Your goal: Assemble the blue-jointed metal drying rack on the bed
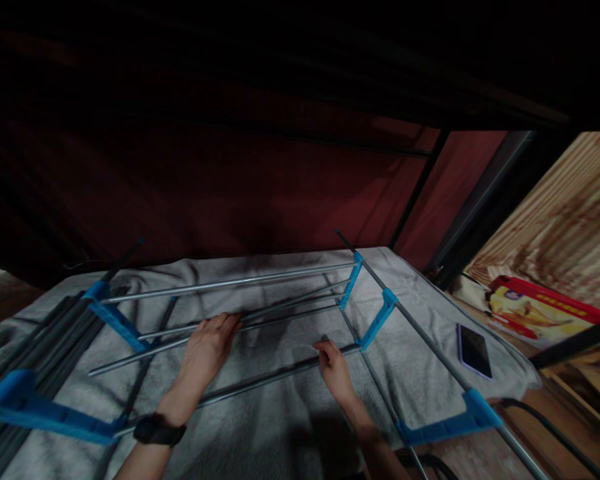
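A rack frame of metal tubes and blue plastic brackets [377, 320] lies over a grey blanket. My left hand [213, 340] is closed over a metal tube [167, 345] in the middle of the frame, and that tube's left end sticks out free of the left bracket [117, 320]. Another thin tube runs close beside it under the fingers. Beside the lower tube [275, 377], my right hand [334, 365] has its thumb and fingers drawn together. Whether anything sits between those fingertips is too small to tell. A dark watch [159, 430] is on my left wrist.
Several loose dark tubes [63, 347] lie in a bundle at the left on the grey blanket [260, 427]. To the right are a phone [474, 350] and a red and yellow box [545, 310]. Dark metal posts [485, 207] and a red panel [260, 193] stand behind.
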`<state>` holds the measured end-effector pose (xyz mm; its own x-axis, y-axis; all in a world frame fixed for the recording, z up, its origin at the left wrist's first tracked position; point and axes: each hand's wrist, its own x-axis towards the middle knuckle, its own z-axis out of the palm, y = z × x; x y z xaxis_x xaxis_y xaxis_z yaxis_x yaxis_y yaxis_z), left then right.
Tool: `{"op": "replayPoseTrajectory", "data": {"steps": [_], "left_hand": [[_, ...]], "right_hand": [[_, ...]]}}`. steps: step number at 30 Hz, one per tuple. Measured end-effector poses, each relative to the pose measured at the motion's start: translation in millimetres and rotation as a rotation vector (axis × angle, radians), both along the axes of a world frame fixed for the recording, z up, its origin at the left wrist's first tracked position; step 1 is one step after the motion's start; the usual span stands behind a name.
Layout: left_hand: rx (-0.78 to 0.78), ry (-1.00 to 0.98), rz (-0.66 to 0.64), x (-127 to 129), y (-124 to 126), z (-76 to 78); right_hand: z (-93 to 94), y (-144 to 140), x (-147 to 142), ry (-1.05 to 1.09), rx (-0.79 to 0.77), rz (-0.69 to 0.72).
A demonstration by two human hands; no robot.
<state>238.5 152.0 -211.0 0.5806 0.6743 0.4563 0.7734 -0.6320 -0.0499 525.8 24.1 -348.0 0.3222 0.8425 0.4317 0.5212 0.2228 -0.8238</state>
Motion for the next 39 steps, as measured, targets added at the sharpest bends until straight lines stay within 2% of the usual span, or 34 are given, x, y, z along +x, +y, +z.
{"op": "replayPoseTrajectory", "data": {"steps": [6, 13, 25, 39], "left_hand": [[0.012, -0.031, -0.002, 1, 3, -1.7], [-0.021, -0.097, 0.005, 4, 3, 3.2], [-0.032, -0.028, -0.002, 9, 11, 10.6], [-0.04, -0.098, 0.029, 12, 12, 8.0]], "right_hand": [[0.4, 0, 0, -0.008, -0.014, 0.003], [1.1, -1, -1, -0.017, -0.033, 0.003], [1.9, -3, -3, -0.027, -0.049, 0.006], [3.0, -4, -5, -0.075, -0.05, 0.004]]}}
